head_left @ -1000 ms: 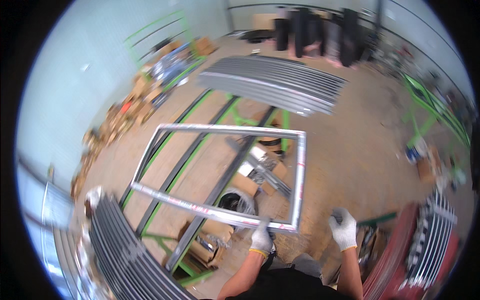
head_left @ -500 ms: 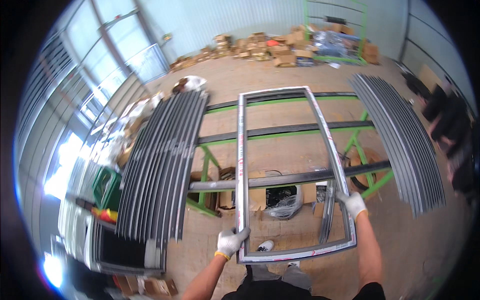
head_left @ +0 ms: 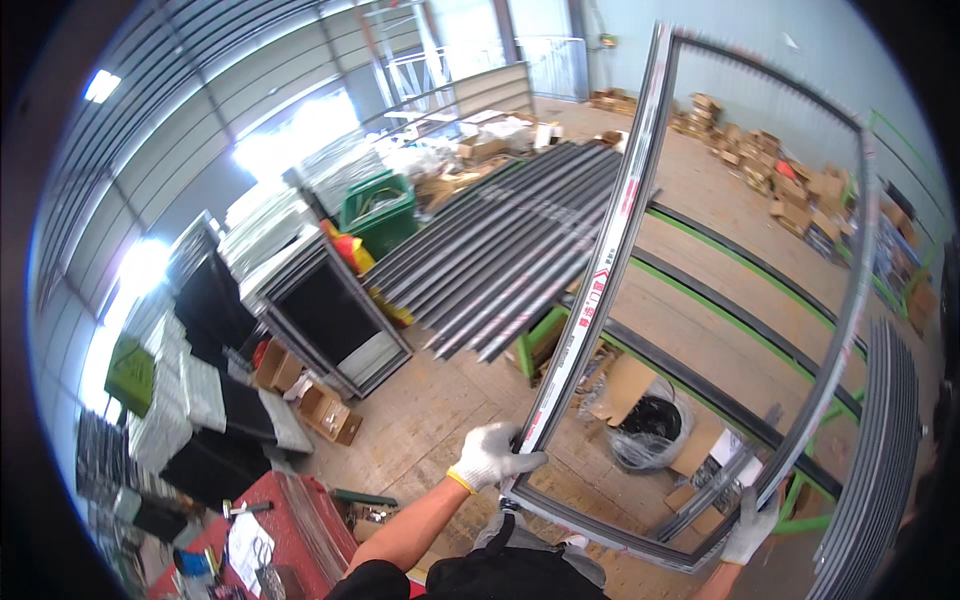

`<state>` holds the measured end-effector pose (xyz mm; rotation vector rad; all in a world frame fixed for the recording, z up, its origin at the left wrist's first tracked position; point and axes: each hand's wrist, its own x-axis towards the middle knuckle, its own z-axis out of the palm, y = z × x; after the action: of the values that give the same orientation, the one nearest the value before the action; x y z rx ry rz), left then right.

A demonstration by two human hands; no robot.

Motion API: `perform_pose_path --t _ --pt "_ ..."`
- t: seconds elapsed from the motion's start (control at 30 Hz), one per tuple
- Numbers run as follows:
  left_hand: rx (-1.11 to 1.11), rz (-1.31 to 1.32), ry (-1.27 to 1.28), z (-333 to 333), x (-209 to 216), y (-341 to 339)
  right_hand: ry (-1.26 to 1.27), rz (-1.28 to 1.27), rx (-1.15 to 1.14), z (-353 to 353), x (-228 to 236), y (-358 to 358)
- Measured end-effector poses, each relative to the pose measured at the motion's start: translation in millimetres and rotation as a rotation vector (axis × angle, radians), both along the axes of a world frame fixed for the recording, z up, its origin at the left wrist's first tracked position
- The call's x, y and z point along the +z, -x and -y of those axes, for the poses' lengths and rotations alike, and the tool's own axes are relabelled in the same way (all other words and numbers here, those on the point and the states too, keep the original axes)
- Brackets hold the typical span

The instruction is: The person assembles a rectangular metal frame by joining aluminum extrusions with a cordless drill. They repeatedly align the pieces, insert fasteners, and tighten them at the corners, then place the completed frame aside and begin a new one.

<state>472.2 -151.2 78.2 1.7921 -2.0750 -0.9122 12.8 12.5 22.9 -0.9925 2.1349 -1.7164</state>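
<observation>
Gripping one frame (head_left: pixel 598 280) near its two lower corners, curling the left hand (head_left: pixel 490 455) closed round one side, the right hand (head_left: pixel 752 525) closed round the other, tilting it before three bars (head_left: pixel 740 326).

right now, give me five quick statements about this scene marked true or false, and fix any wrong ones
1. The left grip and the right grip both hold the frame. True.
2. Both grips are bare. False: they wear white gloves.
3. Long gray bars lie side by side. True.
4. The frame lies flat on the floor. False: it is held up at a tilt.
5. The big bin near the bars is red. False: it is a green bin.
</observation>
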Motion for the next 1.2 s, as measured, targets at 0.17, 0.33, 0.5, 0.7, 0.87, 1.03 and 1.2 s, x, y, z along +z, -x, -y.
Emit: perform_pose_path --t 0.17,0.33,0.5,0.7,0.87,1.03,1.2 --pt "0.149 0.101 0.061 21.4 42.6 -72.9 0.137 0.035 0.189 75.1 59.8 -65.4" --pt "0.287 0.024 0.316 41.1 77.6 -180.1 0.376 0.228 0.355 135.5 158.4 -164.5" --pt "0.602 -0.327 0.664 56.9 88.3 -346.9 0.168 0.036 0.611 195.0 111.8 -353.7" --pt "0.958 -0.480 0.683 46.9 63.9 -504.5 -0.026 -0.144 0.764 250.4 125.3 -529.9" --pt "1.090 -0.120 0.698 33.1 37.3 -593.8 0.057 -0.390 0.958 318.8 139.5 -632.4" --pt "1.226 -0.144 0.646 27.7 18.9 -652.9 -0.052 -0.415 1.036 385.5 113.6 -718.3" --pt "1.269 0.155 0.449 49.8 -0.9 -706.4 -0.201 -0.520 1.036 483.7 94.4 -799.3"
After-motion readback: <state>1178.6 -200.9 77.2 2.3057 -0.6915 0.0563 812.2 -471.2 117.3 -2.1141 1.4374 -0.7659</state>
